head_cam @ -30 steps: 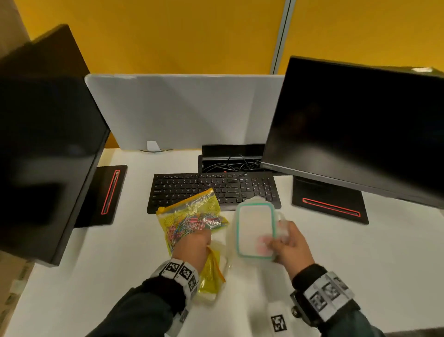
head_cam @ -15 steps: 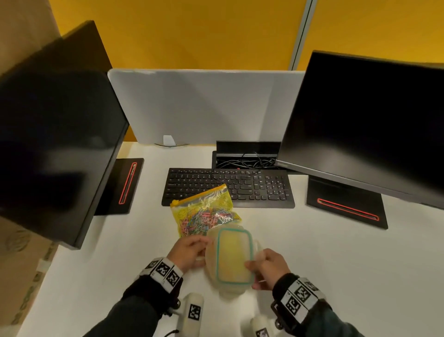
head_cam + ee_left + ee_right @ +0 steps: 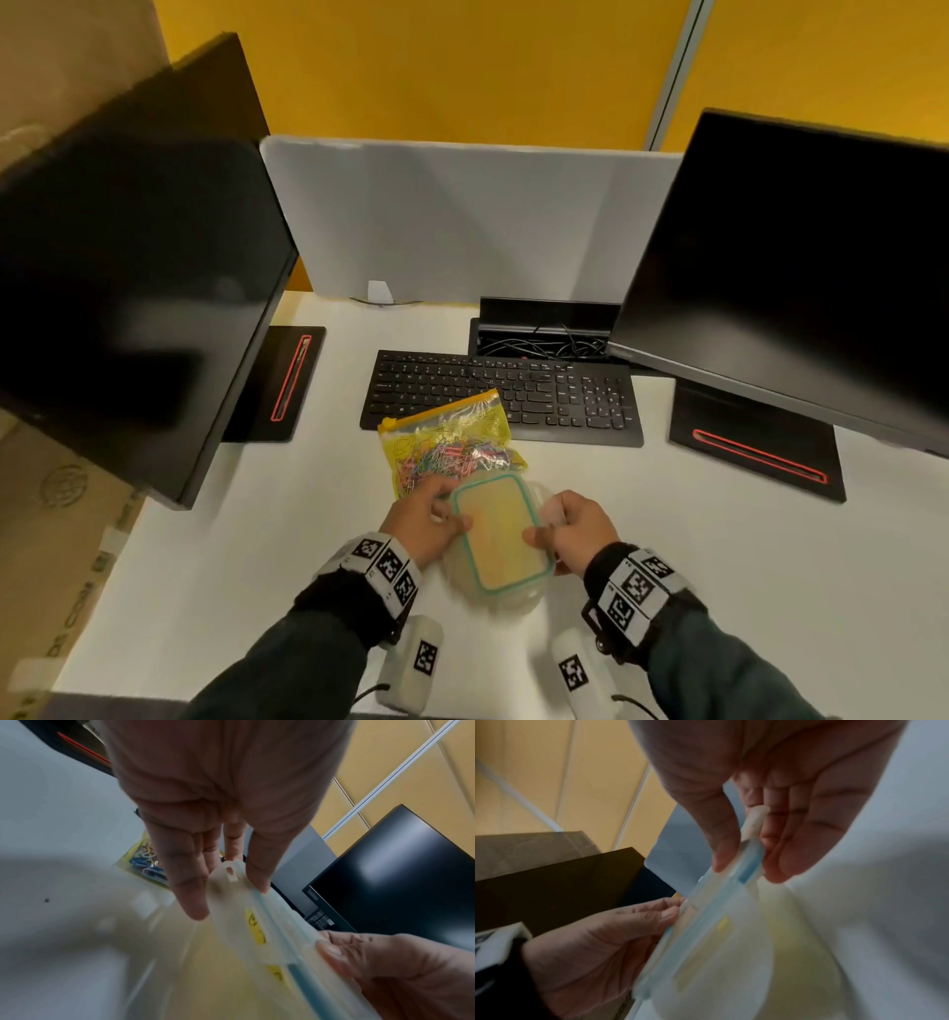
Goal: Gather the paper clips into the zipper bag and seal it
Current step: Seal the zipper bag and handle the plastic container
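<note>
Both hands, left hand and right hand, pinch the translucent teal-rimmed plastic container lid above the worktop. The yellow zipper bag of coloured paper clips lies just beyond; gathering looks done, whether it is sealed is unclear.

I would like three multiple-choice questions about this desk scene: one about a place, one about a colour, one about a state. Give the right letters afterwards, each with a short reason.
1. Where does the zipper bag lie?
A. Between the keyboard and the hands
B. Behind the left monitor
C. On the right monitor's base

2. What colour is the seal ring of the container lid?
A. Red
B. Teal
C. Black

3. What is the state of the lid?
A. Lying alone on the desk
B. Held by both hands
C. Held by the right hand only

Answers: 1 A, the bag's top edge overlaps the keyboard's near edge. 2 B, a teal band runs around the lid. 3 B, the left hand and the right hand each pinch one side.
</note>
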